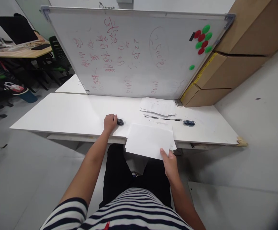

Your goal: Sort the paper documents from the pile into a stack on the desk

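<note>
At white table (57, 111), pinching paper stack (148, 140) with right hand (169, 163); curling left hand (110, 123) against small black object (120, 122), grasp unclear; calling for steadying sheets.

White paper sheets (148, 140); white table (57, 115); black object (120, 122); red, green magnets (201, 37); dark-striped shirt (129, 207).

White table (57, 111). Whiteboard (134, 54) stands on far edge. Paper stack (158, 107) right of centre; black pen (169, 119) and small dark blue object (189, 123) just in front. Paper sheaf (149, 140) overhangs front edge. Small black object (120, 122) left of sheaf.
</note>
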Available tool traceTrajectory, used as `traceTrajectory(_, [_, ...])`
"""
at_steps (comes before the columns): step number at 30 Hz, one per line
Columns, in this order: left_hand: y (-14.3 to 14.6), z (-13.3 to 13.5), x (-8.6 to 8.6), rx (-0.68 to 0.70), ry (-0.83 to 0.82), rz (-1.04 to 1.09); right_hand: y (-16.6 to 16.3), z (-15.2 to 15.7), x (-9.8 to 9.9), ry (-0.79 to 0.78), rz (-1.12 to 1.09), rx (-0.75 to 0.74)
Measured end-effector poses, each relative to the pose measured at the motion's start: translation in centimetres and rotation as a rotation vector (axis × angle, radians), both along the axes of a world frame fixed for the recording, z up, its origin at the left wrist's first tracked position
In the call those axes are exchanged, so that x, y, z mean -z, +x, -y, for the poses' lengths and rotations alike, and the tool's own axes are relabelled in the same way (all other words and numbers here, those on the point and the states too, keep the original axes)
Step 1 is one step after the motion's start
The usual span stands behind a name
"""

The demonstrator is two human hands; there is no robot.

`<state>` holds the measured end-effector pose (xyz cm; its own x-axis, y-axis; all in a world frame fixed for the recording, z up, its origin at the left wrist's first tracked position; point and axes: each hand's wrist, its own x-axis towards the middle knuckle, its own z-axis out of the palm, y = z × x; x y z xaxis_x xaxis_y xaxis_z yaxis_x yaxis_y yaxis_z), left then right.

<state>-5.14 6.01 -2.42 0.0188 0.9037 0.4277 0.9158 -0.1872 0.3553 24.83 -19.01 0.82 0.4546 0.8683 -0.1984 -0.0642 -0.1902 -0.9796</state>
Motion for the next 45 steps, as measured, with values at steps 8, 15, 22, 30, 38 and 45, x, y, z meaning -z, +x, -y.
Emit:
traceTrajectory(8, [0.0, -0.1, 0.2, -0.001, 0.017, -0.003, 0.1, 0.2, 0.7, 0.002, -0.033, -0.02])
traceTrajectory(15, [0.0, 0.0, 0.0, 0.0, 0.009, 0.005, 1.3, -1.6, -1.6, 0.093, 0.014, 0.001])
traceTrajectory(22, [0.0, -0.2, 0.0, 0.006, -0.001, 0.019, 1.8, -3.5, -1.0, 0.087, 0.093, 0.101])
traceTrajectory(30, [0.1, -0.1, -0.1, -0.012, 0.001, -0.017, 0.7, -1.9, 0.5, 0.063, 0.519, 0.039])
traceTrajectory(38, [0.1, 0.0, -0.1, -0.022, -0.021, 0.002, -0.3, -2.3, 1.4, 0.036, 1.122, -0.144])
traceTrajectory(45, [0.0, -0.2, 0.1, -0.014, -0.013, -0.018, -1.0, -2.3, 2.2, -0.016, 1.119, -0.241])
